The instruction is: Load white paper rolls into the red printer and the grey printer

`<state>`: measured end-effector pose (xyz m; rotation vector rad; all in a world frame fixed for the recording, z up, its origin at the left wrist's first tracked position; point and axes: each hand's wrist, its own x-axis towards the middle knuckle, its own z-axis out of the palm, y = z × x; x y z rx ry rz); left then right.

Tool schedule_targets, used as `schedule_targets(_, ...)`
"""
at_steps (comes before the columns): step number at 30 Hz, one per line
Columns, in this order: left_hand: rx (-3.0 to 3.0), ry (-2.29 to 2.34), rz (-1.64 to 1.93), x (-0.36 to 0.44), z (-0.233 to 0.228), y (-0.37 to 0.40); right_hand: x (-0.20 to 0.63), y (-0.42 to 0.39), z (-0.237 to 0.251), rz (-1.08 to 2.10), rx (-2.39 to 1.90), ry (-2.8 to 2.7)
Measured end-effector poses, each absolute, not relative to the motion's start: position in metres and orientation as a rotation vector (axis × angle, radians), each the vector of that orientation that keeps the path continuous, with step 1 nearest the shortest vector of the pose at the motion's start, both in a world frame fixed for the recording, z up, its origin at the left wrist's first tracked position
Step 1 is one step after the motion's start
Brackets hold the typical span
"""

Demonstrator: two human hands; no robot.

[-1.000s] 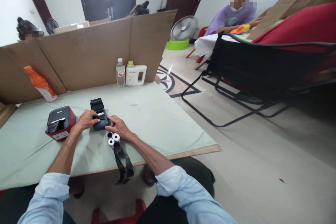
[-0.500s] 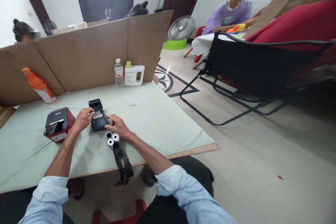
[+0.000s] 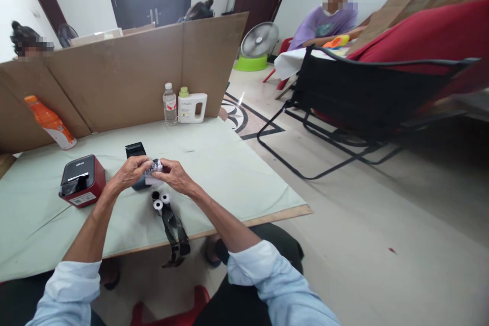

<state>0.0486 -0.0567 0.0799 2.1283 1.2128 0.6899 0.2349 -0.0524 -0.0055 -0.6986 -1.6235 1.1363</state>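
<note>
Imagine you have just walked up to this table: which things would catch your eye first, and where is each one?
At the middle of the pale green table, the left hand and right hand together hold a small paper roll above a small dark printer with raised lid. A red-and-black box-shaped printer stands to the left, and an orange plastic bottle leans on the brown cardboard screen behind.

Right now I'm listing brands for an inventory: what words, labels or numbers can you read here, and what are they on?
None can be read for certain.
Red printer: small white logo on its black lid and a white sticker on its front, both too blurred.
White jug: label text too small.
Water bottle: red-and-white label, unreadable.
Orange bottle: white label, unreadable.
Small roll held in both hands: dark print, blurred.
</note>
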Motion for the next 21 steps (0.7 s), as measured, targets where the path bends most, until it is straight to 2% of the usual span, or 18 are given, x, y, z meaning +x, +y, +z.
schedule_targets(6, 1.956, 1.199, 0.811, 0.057, 0.071, -0.056, 0.248, -0.051, -0.001, 1.267, -0.753, -1.471)
schedule_targets(13, 1.863, 1.1, 0.659, 0.061, 0.063, -0.058, 0.262, -0.05, 0.003, 1.212, -0.821, -1.426)
schedule_targets(21, 2.263, 1.126, 0.451, 0.083, 0.068, -0.059, 0.303, -0.064, 0.014, 1.27, -0.812, -1.633)
